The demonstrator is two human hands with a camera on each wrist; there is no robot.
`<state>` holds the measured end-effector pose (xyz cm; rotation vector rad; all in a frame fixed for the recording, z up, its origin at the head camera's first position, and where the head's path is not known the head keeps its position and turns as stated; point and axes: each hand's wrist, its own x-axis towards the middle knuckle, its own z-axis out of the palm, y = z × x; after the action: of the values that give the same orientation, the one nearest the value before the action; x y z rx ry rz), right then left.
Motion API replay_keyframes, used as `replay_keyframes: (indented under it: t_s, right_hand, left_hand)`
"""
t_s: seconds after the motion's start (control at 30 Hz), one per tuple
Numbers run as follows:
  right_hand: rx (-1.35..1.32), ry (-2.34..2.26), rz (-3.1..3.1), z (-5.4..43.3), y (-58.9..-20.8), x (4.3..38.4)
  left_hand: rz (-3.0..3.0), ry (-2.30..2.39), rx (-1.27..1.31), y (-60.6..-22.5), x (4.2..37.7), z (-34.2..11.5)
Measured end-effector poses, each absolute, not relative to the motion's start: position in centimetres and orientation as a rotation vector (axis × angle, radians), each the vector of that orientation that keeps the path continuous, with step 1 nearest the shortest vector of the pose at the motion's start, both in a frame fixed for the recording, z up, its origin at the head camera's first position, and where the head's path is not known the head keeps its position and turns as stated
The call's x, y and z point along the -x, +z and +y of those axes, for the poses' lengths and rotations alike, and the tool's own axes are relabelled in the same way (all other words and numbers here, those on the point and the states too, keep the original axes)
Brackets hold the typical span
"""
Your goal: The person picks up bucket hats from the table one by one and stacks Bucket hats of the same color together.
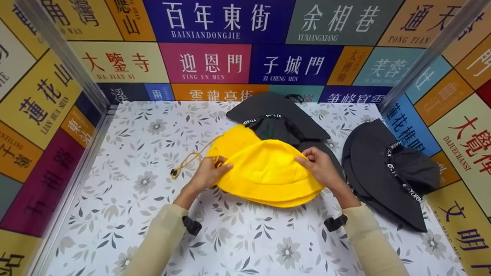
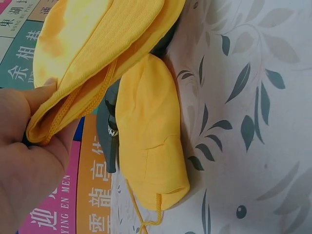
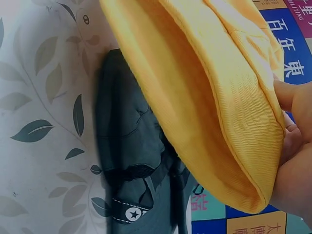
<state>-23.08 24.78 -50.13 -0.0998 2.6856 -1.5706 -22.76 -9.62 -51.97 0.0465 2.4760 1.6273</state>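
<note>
A yellow bucket hat [image 1: 268, 165] is held flattened above the table, its brim toward the person. My left hand [image 1: 209, 172] pinches its left end, thumb on top; the left wrist view shows the thumb and fingers gripping the folded edge of this hat [image 2: 107, 53], with a yellow cord inside. At the other end my right hand [image 1: 321, 166] pinches the hat's side between thumb and fingers. In the right wrist view the opening of the hat [image 3: 224, 97] gapes. A second yellow hat [image 1: 230, 143] lies behind and left, partly covered, its cord trailing left.
A black wide-brimmed hat [image 1: 278, 105] lies behind the yellow hats, against the back wall. Another black hat [image 1: 374, 165] lies at the right by the side wall. Lettered panels [image 1: 203, 63] enclose the flower-patterned tabletop [image 1: 145, 184] at the back and sides.
</note>
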Motion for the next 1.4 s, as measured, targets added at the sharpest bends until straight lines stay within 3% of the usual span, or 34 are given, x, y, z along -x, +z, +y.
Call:
replay_keyframes:
  t_s: [0.37,0.73,0.93,1.1,1.4]
  right_hand:
    - [0.198,-1.303,2.866,24.9,-52.0,22.8]
    - [0.121,-1.369,2.799,23.5,-54.0,22.6]
    - [0.096,-1.352,2.802,23.0,-54.3,22.8]
    - [0.113,-1.324,2.815,23.4,-54.5,22.5]
    - [0.109,-1.329,2.844,24.0,-54.9,21.8]
  left_hand:
    - [2.409,1.701,-0.148,-54.3,22.0,-9.4]
    - [1.815,2.207,0.438,-58.0,20.7,-11.0]
    - [1.479,2.208,0.309,-59.2,19.3,-11.9]
    - [1.648,2.093,0.163,-59.1,18.6,-11.3]
    - [1.964,2.068,0.217,-58.6,18.6,-9.7]
